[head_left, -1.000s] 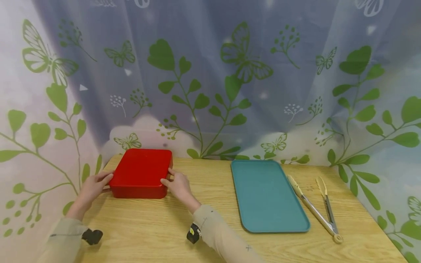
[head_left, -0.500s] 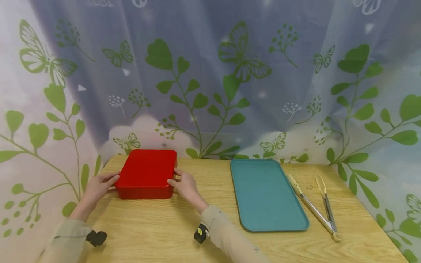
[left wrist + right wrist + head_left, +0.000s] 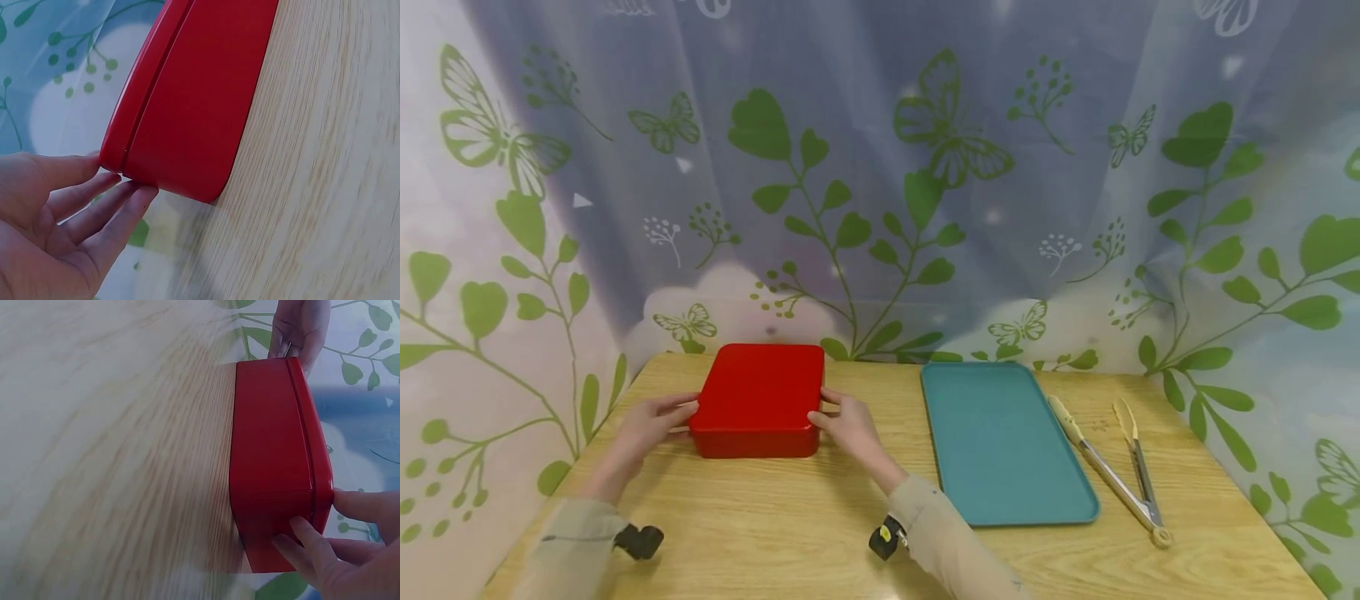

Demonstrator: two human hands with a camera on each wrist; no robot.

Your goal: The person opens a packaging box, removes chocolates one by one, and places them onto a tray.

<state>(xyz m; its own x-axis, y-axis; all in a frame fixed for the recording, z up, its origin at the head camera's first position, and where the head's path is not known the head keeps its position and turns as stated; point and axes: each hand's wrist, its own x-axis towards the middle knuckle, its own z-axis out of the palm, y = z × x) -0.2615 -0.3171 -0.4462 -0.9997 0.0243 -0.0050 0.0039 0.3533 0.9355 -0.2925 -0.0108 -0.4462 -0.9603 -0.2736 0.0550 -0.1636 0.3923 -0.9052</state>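
Clearly, left hand (image 3: pixel 649 425) and right hand (image 3: pixel 853 427), fingers clamped, grip the red box (image 3: pixel 762 390) between them toward the table's (image 3: pixel 775 525) far-left corner.

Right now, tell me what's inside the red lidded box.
Nothing inside the red lidded box can be seen: its lid covers it. Only the outside shows, with the left hand and right hand at opposite sides.

A butterfly-printed curtain (image 3: pixel 865 125) hangs behind the wood-grain table (image 3: pixel 767 525).

Beige sleeves (image 3: pixel 951 533) and black wrist cameras (image 3: pixel 640 542) are worn.
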